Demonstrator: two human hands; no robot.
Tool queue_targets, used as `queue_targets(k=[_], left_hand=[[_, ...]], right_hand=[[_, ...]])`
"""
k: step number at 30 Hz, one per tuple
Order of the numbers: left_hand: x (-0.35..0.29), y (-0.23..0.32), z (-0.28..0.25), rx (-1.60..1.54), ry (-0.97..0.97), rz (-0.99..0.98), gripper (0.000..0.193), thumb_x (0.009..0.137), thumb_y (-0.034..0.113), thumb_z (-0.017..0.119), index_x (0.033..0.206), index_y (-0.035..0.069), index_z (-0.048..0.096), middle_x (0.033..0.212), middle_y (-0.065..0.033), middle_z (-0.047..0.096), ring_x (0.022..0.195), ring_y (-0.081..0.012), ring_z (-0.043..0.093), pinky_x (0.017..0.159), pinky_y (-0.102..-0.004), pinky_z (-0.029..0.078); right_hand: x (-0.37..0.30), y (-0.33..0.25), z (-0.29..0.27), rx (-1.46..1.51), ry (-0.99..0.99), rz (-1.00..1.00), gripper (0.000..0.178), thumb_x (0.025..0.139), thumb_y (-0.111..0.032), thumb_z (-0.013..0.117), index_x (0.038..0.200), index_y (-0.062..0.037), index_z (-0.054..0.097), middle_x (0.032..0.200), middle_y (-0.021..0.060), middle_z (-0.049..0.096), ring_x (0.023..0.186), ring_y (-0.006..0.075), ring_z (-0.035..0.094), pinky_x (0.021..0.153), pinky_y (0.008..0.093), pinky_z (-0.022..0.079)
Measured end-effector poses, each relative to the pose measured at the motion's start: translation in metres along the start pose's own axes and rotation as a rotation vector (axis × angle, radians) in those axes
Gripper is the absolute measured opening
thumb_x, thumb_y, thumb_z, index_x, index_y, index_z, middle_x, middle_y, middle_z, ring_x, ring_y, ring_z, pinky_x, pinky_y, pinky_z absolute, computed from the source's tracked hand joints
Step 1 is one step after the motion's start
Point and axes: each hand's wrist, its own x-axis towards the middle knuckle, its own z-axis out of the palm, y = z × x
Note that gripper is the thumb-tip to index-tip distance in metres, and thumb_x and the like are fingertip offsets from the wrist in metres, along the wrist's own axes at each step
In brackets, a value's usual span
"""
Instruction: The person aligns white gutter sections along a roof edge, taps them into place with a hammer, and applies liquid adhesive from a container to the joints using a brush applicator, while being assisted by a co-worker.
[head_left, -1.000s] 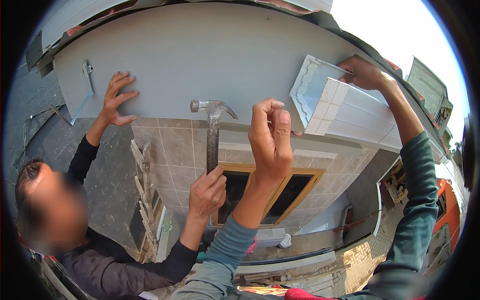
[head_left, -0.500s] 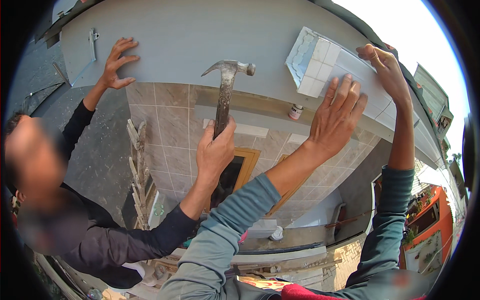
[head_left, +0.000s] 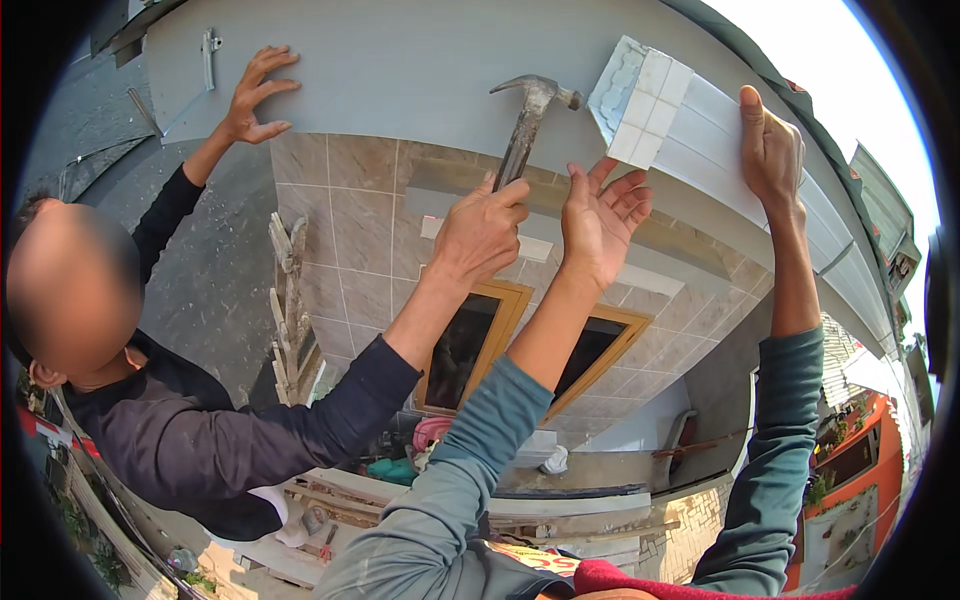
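A white stepped moulding point(head_left: 700, 135) runs along the upper right of the grey fascia board point(head_left: 420, 80), its square-blocked end piece point(head_left: 652, 108) facing left. Just below that end, my left hand point(head_left: 605, 228) is open, palm up, with its fingertips close to the lower edge. At the moulding's face, my right hand point(head_left: 771, 150) is closed with its thumb pointing up; whatever its fingers may hold is hidden. A co-worker's hand grips a claw hammer point(head_left: 525, 130) to the left of the end piece, its head near the moulding.
The co-worker point(head_left: 190, 430) stands at left, the other hand point(head_left: 262, 95) spread against the fascia. Below are a tiled wall point(head_left: 360, 230), wood-framed windows point(head_left: 480, 345), rough wooden poles point(head_left: 288, 310) and planks point(head_left: 570, 505). An orange building point(head_left: 860, 460) stands at far right.
My left hand has dropped from the moulding's face to below its end and turned palm up. My right hand has shifted slightly down and left. The co-worker's hammer has moved right and up toward the moulding.
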Motion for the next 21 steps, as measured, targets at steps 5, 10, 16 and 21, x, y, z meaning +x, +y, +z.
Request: queue_targets(k=[5, 10, 16, 21], left_hand=[[0.024, 0.005, 0.024, -0.248, -0.065, -0.047, 0.058, 0.098, 0.050, 0.061, 0.136, 0.009, 0.046, 0.127, -0.0144, 0.050, 0.113, -0.0254, 0.054, 0.105, -0.0409, 0.045], [0.022, 0.006, 0.025, -0.231, -0.055, -0.051, 0.059, 0.097, 0.050, 0.063, 0.137, 0.009, 0.048, 0.135, -0.0111, 0.049, 0.126, -0.0255, 0.048, 0.109, -0.0419, 0.044], [0.011, -0.001, 0.031, -0.419, -0.147, -0.125, 0.059, 0.096, 0.048, 0.064, 0.135, 0.007, 0.049, 0.132, -0.0100, 0.053, 0.127, -0.0235, 0.048, 0.116, -0.0417, 0.040], [0.012, 0.008, 0.030, -0.312, -0.118, -0.066, 0.057, 0.097, 0.046, 0.063, 0.134, 0.006, 0.049, 0.132, -0.0099, 0.052, 0.127, -0.0219, 0.048, 0.116, -0.0400, 0.040]], right_hand=[[0.000, -0.001, -0.002, -0.024, 0.005, 0.001, 0.075, 0.105, -0.059, 0.034, 0.068, 0.0010, 0.056, 0.059, 0.0224, 0.050, 0.058, 0.0420, 0.043, 0.058, 0.0440, 0.043], [0.002, 0.001, -0.004, -0.032, 0.017, 0.009, 0.076, 0.106, -0.058, 0.033, 0.064, 0.0022, 0.053, 0.057, 0.0225, 0.047, 0.054, 0.0400, 0.042, 0.057, 0.0441, 0.042], [0.003, 0.008, -0.002, -0.024, 0.042, -0.015, 0.075, 0.107, -0.056, 0.034, 0.062, 0.0024, 0.049, 0.055, 0.0203, 0.042, 0.052, 0.0351, 0.036, 0.054, 0.0445, 0.038], [0.004, 0.015, 0.002, -0.022, 0.060, -0.021, 0.074, 0.107, -0.055, 0.035, 0.061, 0.0025, 0.047, 0.055, 0.0180, 0.038, 0.053, 0.0321, 0.031, 0.053, 0.0440, 0.034]])
